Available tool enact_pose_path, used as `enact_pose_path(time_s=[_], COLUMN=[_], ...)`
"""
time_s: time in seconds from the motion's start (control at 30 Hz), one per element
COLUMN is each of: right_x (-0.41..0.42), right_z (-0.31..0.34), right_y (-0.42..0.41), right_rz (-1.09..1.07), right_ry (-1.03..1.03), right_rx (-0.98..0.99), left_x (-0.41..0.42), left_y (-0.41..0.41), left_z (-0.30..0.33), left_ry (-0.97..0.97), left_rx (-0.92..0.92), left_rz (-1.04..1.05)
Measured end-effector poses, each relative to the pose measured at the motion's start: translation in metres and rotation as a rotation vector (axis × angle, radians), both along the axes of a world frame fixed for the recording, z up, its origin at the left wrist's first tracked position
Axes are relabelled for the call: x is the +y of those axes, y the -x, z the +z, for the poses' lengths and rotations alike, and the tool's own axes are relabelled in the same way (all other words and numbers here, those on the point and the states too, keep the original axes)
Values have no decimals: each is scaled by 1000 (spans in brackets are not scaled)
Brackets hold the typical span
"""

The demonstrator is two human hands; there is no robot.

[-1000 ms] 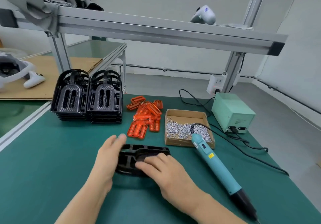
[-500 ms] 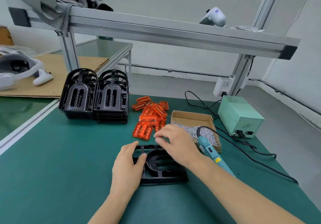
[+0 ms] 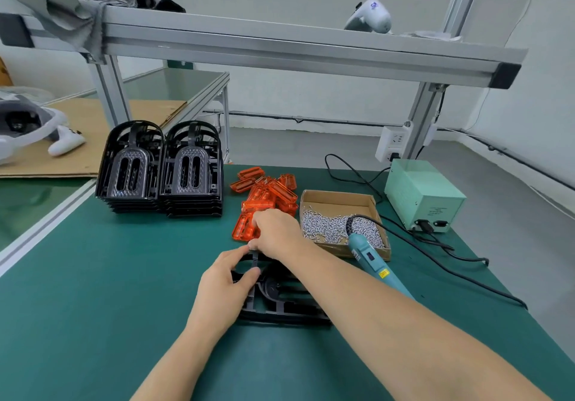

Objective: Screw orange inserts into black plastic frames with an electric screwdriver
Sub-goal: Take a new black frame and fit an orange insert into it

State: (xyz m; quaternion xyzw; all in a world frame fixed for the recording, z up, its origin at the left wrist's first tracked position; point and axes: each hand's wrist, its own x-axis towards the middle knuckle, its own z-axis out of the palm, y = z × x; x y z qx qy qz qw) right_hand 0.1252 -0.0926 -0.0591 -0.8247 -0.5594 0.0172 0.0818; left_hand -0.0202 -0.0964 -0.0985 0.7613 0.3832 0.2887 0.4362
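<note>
A black plastic frame [image 3: 280, 304] lies flat on the green table [image 3: 93, 307], no orange insert fitted yet. The left hand [image 3: 224, 288] grips its near end, fingers curled round a rib; the right hand [image 3: 275, 232] closes on an orange insert [image 3: 244, 229] at the pile's edge. The electric screwdriver [image 3: 373, 263] lies untouched beside the screw box [image 3: 339, 198]. Two stacks of frames [image 3: 161, 170] wait: seemingly early work.

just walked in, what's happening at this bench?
A person is assembling parts on a green mat. The left hand holds a black frame flat on the mat, while the right hand reaches into the pile of orange inserts and touches one. The electric screwdriver lies unused beside the box of screws.
</note>
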Motion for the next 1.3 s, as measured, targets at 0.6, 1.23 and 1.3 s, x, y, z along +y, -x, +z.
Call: enact_pose_path(time_s=[0.6,1.23,1.3], right_x=[-136,-161,-158], right_z=[22,22,24], right_y=[-22,-18,-17], right_rz=[-181,-112,-130], right_ry=[-628,-573,-573], right_rx=[1506,1547,1578], left_x=[-12,-30,-30], left_y=[-17,-17,-17], left_z=[39,44,44], left_ry=[232,745,780], left_rx=[-406,-638,-660], left_rz=[-88,-218,-201])
